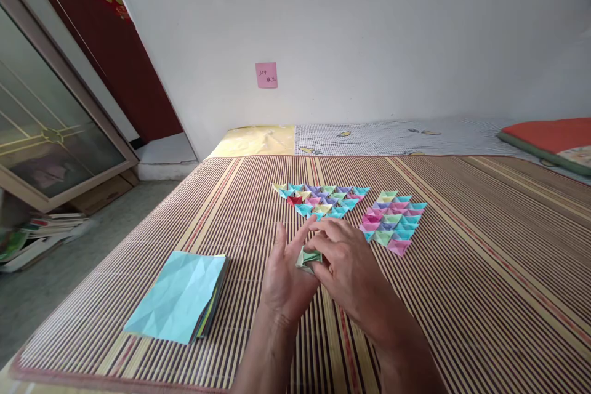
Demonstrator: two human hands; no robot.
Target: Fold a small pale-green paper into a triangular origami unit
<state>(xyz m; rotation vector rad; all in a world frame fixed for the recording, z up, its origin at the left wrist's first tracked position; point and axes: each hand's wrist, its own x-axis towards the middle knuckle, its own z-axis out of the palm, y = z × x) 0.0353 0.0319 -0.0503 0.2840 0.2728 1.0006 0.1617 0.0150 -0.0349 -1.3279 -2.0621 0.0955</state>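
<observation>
A small pale-green folded paper boat [305,261] lies against the palm of my left hand [282,280], which is turned up with its thumb raised and its fingers stretched out. From the right, my right hand [348,261] reaches over and pinches the boat's edge between thumb and fingers. Part of the boat and the left fingertips are hidden behind the right hand. Just beyond the hands, small folded paper boats in many colours stand in rows, one group [323,197] straight ahead and another group [392,221] to the right.
A stack of coloured paper sheets [178,295], light blue on top, lies at left on the striped bamboo mat [249,209]. A pink note [266,75] is stuck to the white wall. An orange cushion [549,138] sits at far right. Books [46,228] lie low at left.
</observation>
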